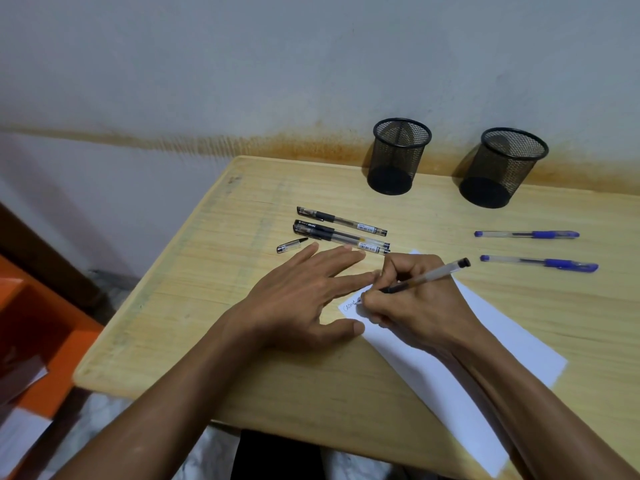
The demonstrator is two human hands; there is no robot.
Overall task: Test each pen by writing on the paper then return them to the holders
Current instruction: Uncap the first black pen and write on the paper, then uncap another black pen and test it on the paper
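My right hand [419, 306] grips an uncapped black pen [429, 274], its tip down on the white paper [485, 368] beside a short handwritten scrawl. My left hand [304, 299] lies flat with straight fingers, pressing the paper's left edge and the desk. A loose pen cap [291, 245] sits just beyond my left fingers. Three capped black pens [341, 230] lie side by side behind it. Two blue pens [526, 234] [540, 262] lie to the right. Two black mesh holders [398, 155] [502, 168] stand by the wall; I see no pens in them.
The light wooden desk [242, 341] abuts a grey wall with a rust-coloured stain. Its left edge drops off to an orange box [45, 327] and a floor below. White cloth and dark clothing show under the near edge.
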